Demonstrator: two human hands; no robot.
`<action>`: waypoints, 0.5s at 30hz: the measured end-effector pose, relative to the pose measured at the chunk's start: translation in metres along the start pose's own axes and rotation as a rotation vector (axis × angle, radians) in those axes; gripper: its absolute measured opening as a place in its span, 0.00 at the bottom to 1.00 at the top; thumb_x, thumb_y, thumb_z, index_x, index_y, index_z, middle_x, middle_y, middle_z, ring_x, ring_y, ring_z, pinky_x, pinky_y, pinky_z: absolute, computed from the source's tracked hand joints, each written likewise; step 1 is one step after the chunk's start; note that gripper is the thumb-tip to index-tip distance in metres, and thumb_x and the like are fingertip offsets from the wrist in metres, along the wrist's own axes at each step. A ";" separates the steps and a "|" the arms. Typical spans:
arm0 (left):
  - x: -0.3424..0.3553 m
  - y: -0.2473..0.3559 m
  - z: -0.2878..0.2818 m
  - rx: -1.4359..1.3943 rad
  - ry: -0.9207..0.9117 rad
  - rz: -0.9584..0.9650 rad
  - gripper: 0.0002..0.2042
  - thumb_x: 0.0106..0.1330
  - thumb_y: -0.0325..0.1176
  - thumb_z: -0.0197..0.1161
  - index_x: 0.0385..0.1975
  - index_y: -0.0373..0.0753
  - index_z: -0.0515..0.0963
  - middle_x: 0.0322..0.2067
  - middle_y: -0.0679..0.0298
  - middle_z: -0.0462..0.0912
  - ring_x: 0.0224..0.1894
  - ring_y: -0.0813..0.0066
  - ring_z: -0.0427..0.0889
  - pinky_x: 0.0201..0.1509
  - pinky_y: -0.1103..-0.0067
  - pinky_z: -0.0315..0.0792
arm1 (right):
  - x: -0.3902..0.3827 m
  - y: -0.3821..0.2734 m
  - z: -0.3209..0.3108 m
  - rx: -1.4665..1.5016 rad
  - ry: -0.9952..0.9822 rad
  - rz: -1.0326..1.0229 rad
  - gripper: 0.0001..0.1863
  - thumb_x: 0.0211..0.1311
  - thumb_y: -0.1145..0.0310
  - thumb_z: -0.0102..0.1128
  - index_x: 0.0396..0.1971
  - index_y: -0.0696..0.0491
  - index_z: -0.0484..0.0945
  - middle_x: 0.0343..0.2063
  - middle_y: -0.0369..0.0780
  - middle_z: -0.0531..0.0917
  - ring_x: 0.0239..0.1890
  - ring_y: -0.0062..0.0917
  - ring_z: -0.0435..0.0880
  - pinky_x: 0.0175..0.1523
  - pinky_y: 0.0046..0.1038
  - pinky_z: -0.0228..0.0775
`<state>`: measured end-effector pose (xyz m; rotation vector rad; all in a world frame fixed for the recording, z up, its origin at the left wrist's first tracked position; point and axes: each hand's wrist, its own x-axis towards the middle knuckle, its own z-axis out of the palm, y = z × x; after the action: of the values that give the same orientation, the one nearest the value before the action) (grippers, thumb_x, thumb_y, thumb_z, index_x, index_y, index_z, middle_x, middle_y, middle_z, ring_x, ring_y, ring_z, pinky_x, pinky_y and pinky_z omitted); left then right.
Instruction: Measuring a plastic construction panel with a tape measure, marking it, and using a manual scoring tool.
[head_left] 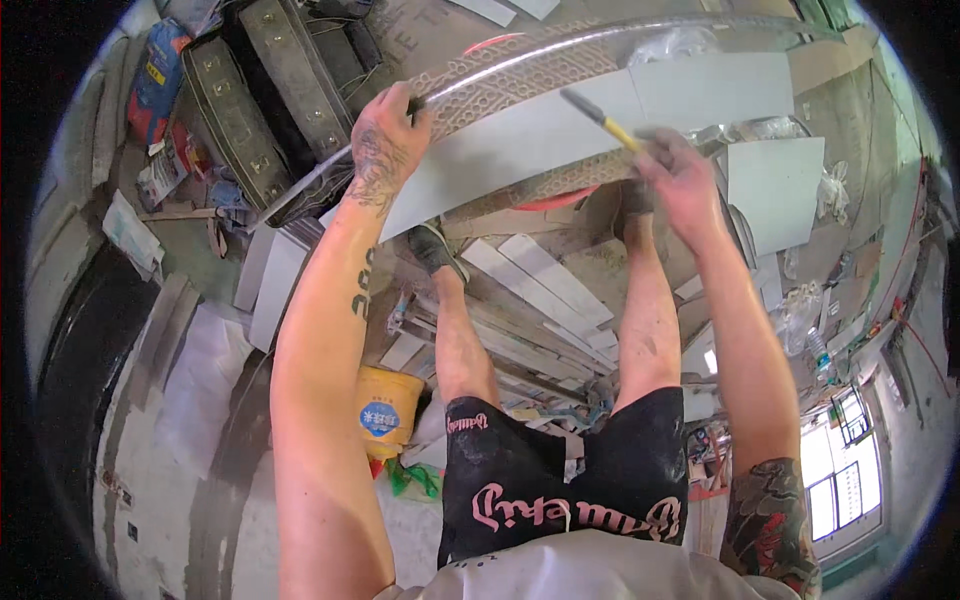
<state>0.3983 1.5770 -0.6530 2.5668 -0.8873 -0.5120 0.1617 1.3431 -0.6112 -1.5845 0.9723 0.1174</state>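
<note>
My left hand [392, 138] is closed around a long, shiny metal bar [540, 50], which appears bent by the lens. The bar spans the far side of a pale tile strip [500, 140]. In my right hand [682, 182] is a slim pen-like tool [622, 135] with a yellow shaft and dark grey end. It is slightly blurred and points to the far left over the tiles; whether its end touches them I cannot tell. A second pale tile [710, 88] adjoins the strip on the right. Honeycomb-patterned brown cardboard [525, 85] shows beneath and beyond them.
A dark open case [270, 90] lies at the far left. Narrow offcuts [540, 280] lie between my legs, near a yellow bucket [388, 405]. Another pale tile [775, 195] is on the right, with clear plastic wrapping [800, 315] nearer me. A window [845, 480] is at lower right.
</note>
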 end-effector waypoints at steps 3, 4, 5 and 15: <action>-0.006 -0.013 -0.009 0.016 -0.025 -0.146 0.10 0.55 0.37 0.59 0.29 0.36 0.72 0.27 0.49 0.77 0.34 0.49 0.77 0.35 0.65 0.70 | 0.048 -0.029 0.011 -0.426 -0.131 -0.309 0.15 0.56 0.66 0.55 0.43 0.54 0.75 0.34 0.42 0.82 0.37 0.36 0.80 0.43 0.31 0.71; -0.012 -0.019 -0.013 0.039 -0.041 -0.208 0.11 0.56 0.37 0.58 0.29 0.36 0.72 0.27 0.49 0.77 0.34 0.48 0.77 0.35 0.66 0.70 | 0.062 -0.032 0.022 -0.425 -0.139 -0.309 0.15 0.56 0.66 0.55 0.43 0.54 0.75 0.34 0.42 0.82 0.37 0.36 0.80 0.43 0.31 0.71; -0.018 -0.026 -0.019 0.071 -0.056 -0.272 0.11 0.57 0.38 0.58 0.30 0.36 0.73 0.26 0.49 0.77 0.35 0.48 0.77 0.35 0.68 0.70 | 0.079 -0.033 0.037 -0.566 -0.194 -0.379 0.15 0.55 0.65 0.56 0.43 0.52 0.76 0.36 0.42 0.81 0.40 0.37 0.79 0.45 0.33 0.70; -0.054 -0.076 -0.014 -0.050 -0.103 -0.191 0.13 0.64 0.39 0.51 0.37 0.36 0.77 0.36 0.50 0.78 0.41 0.52 0.76 0.44 0.67 0.69 | 0.105 -0.017 0.023 -0.793 0.090 -0.745 0.19 0.49 0.65 0.62 0.43 0.52 0.75 0.41 0.45 0.77 0.48 0.41 0.73 0.53 0.35 0.65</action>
<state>0.4031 1.6706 -0.6636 2.6132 -0.6564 -0.7179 0.2496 1.3083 -0.6645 -2.6078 0.3340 -0.1072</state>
